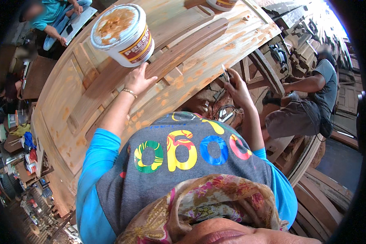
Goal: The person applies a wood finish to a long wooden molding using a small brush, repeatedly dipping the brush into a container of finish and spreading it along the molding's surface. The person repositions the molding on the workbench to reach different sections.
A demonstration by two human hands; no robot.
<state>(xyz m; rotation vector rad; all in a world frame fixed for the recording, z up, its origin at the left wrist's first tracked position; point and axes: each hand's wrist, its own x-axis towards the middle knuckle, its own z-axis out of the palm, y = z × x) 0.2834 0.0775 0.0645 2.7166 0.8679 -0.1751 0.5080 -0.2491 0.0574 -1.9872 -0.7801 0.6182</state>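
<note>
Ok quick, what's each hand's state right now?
Left hand: thumb spread, near white bucket; grip can't be told.
Right hand: closed, holding a thin tool.

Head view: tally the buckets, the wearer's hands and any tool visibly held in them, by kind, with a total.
Buckets: 2, the near bucket and the far bucket, cut by the top edge
Hands: 2, left hand and right hand
Held tools: 1, a thin tool
Total: 5

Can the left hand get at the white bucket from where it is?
Likely yes: the left hand is right by the base of the bucket, and I see nothing between them.
</note>
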